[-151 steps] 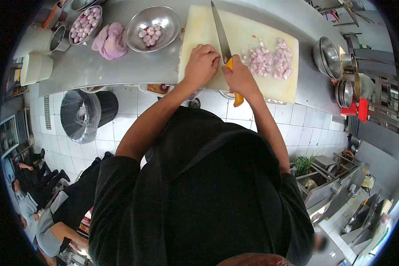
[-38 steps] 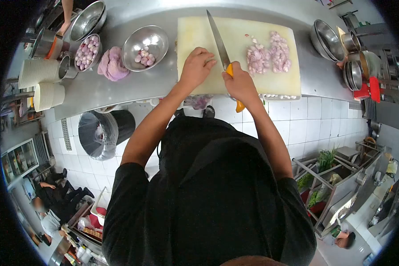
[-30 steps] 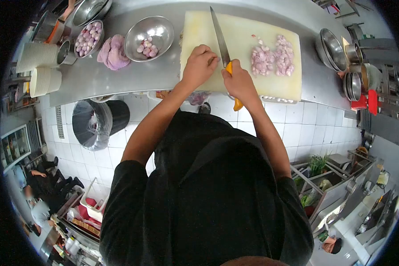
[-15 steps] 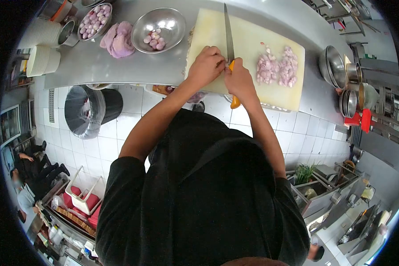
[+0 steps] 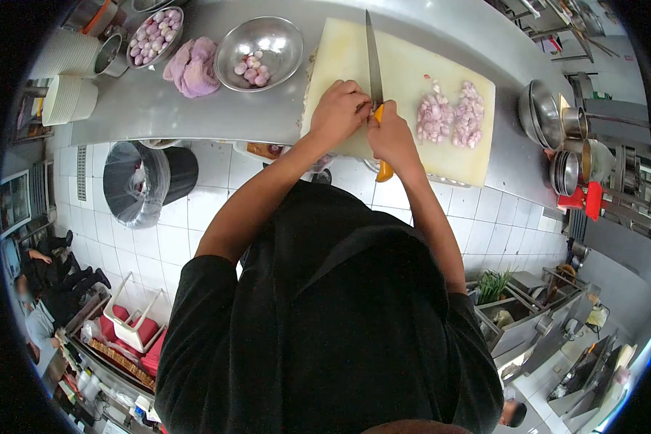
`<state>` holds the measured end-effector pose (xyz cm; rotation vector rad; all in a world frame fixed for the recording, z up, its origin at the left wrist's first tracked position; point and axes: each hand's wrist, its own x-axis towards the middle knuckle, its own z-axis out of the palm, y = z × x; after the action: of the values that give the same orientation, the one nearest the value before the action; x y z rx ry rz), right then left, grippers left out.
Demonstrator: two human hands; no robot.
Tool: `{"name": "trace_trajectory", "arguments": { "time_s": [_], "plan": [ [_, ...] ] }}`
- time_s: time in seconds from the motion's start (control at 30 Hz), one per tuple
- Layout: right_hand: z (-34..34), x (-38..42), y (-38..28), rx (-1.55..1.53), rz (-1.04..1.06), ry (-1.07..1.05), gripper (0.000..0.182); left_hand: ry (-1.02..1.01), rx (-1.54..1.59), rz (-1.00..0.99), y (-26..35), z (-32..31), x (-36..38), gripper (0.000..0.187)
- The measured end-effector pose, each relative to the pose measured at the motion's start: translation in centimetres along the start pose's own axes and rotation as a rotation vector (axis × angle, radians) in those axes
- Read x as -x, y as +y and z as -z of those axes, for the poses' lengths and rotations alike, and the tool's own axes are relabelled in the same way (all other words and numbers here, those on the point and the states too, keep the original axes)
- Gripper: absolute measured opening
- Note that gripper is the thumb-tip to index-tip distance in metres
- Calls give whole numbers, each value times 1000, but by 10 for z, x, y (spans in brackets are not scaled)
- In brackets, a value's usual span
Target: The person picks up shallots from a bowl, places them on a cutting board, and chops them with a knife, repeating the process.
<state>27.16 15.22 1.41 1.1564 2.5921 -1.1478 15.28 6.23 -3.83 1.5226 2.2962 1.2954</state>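
Note:
Over the left part of a pale cutting board (image 5: 405,58), my left hand (image 5: 338,113) is closed on something too small to make out, touching the knife near the base of its blade. My right hand (image 5: 393,136) grips the orange handle of a long knife (image 5: 373,61), whose blade points away from me. Two piles of cut shallots (image 5: 435,118) lie side by side on the board's right part. A steel bowl (image 5: 282,45) with several peeled shallots (image 5: 253,70) stands left of the board, beside a crumpled pink cloth (image 5: 193,67).
A bowl of shallots (image 5: 155,36) and stacked pale containers (image 5: 70,100) are at the counter's left. Steel bowls (image 5: 542,114) stand at its right. A lined bin (image 5: 134,186) is on the floor below. Another person (image 5: 58,278) is at the far left.
The view has shifted slightly, so the counter and its items appear a little lower. Both hands keep almost the same pose around the knife.

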Motion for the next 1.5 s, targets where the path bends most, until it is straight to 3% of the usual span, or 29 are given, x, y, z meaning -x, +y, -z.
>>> {"name": "trace_trajectory", "arguments": {
  "time_s": [0.2, 0.3, 0.4, 0.5, 0.7, 0.8, 0.9, 1.0, 1.2, 1.3, 1.4, 1.5],
  "plan": [
    [3, 3, 1, -11, 17, -8, 27, 4, -31, 1, 2, -3, -2, 14],
    [39, 19, -31, -114, -94, -121, 27, 17, -37, -20, 4, -2, -1, 11],
    [47, 16, -29, -51, -47, -119, 28, 32, -30, -24, 3, -3, -1, 10],
    [16, -1, -6, -9, 49, -29, 28, 38, -17, -31, 3, -3, -2, 10],
    [42, 9, -27, -52, -100, -133, 28, 43, -7, -36, 2, -4, -1, 11],
    [31, 9, -21, -101, -73, -94, 28, 41, -10, -47, 2, -3, -1, 11],
    [-6, -9, 13, 61, 64, 26, 27, 41, 2, -57, 1, -3, 0, 11],
    [27, 10, -23, -91, -81, -103, 26, 49, 8, -52, 1, -2, 1, 11],
    [-2, -6, 7, 35, 65, 20, 26, 50, -7, -40, 3, -3, -1, 12],
    [34, 16, -37, -118, -98, -122, 22, 51, -1, -51, 2, -3, 0, 11],
    [-1, -1, -8, 15, 130, 50, 21, 48, -16, -55, 3, -3, 0, 10],
    [18, 8, -21, -97, -1, -60, 20, 28, -47, -50, 3, -2, 1, 10]
  ]
}}
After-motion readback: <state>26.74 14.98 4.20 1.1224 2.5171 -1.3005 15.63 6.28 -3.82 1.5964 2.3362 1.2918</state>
